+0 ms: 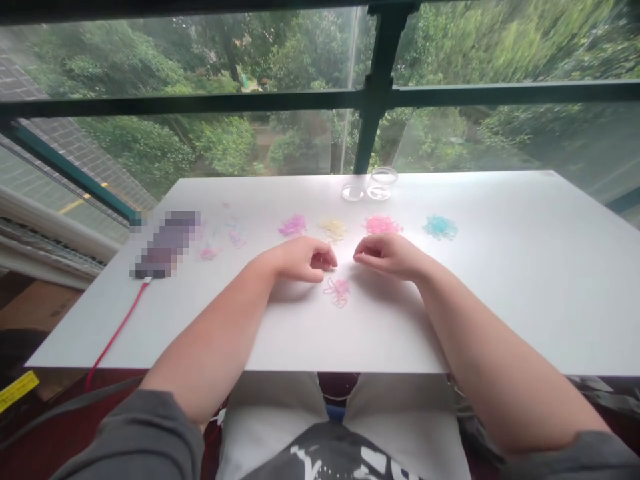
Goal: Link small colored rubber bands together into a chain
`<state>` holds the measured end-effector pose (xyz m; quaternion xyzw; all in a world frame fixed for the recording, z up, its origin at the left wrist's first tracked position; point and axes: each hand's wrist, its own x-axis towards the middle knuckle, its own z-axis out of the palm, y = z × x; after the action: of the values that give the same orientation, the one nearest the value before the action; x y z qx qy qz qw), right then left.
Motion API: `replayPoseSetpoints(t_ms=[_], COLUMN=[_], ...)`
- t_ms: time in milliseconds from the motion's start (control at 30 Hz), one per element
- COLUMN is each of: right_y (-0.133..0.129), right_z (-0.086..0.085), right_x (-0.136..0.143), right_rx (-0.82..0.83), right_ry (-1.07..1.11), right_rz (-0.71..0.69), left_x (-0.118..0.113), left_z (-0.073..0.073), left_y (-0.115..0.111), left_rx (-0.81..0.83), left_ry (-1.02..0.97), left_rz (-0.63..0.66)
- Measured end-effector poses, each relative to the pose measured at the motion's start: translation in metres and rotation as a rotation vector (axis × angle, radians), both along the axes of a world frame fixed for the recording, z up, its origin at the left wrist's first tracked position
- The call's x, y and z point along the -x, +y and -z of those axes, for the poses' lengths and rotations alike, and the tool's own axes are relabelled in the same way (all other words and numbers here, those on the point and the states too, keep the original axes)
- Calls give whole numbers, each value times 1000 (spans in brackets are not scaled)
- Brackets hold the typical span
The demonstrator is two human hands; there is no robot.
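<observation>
My left hand (306,259) rests low over the white table, its fingers curled and the thumb apart from them. I see nothing held in it. Opposite it, my right hand (390,255) is bent inward with the fingertips drawn together; anything between them is too small to make out. Just below and between the hands lies a loose pile of pink loop-shaped pieces (339,291), resembling paper clips. Beyond the hands sit sorted piles of similar small pieces: purple (293,225), yellow (333,230), pink (383,225) and teal (441,227).
Two clear round containers, a shallow one (353,193) and a taller one (383,183), stand at the table's back edge. Scattered mixed pieces (237,237) lie left, beside a pixelated phone-like object (167,243) with a red cable (120,327). A window frame (379,80) rises behind.
</observation>
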<state>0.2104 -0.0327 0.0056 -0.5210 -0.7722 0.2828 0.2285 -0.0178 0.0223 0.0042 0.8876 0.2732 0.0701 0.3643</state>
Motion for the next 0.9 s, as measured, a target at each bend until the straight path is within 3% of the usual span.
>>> replayPoseSetpoints(t_ms=[100, 300, 533, 900], right_y=[-9, -15, -11, -4], right_z=[-6, -6, 0, 0], right_x=[9, 23, 22, 11], right_rx=[91, 81, 25, 67], right_ry=[-129, -215, -179, -69], right_rz=[-165, -236, -213, -144], left_x=[-1, -9, -9, -9], left_z=[-8, -8, 0, -1], left_y=[-7, -12, -8, -11], left_rx=[6, -53, -43, -39], left_ry=[36, 132, 85, 56], left_rz=[55, 53, 45, -12])
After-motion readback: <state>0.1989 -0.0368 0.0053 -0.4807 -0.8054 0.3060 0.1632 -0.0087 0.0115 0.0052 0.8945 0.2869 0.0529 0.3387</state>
